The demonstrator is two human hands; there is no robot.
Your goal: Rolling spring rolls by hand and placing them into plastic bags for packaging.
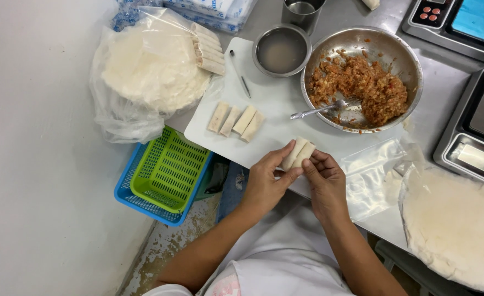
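Two hands meet at the near edge of a steel table (450, 87), and most of what surrounds them is bigger than what they hold. Largest is the stack of pale round wrappers (453, 225) at the right, matched by a second stack inside a clear plastic bag (143, 71) at the upper left. Next comes the white cutting board (277, 109), then the wide steel bowl (362, 77) of orange-red minced filling with a spoon (321, 109) lying in it. Below the table a green basket (168, 170) sits nested in a blue one (127, 186). A smaller steel bowl (281, 50) of cloudy liquid stands on the board's far edge, a thin pen-like tool (241, 74) just left of it.

Four finished rolls (235, 120) lie side by side on the board, well apart from the hands, with more piled on the bagged wrappers.

Smallest is the roll (298, 153) being worked, held just above the board's near edge. The left hand (266, 183) is curled around it from the left, thumb and fingers pinching its lower end; the right hand (325, 183) is closed on it from the right, fingertips pressed to its side. Whether the roll's seam is sealed cannot be made out, as the fingers cover it.
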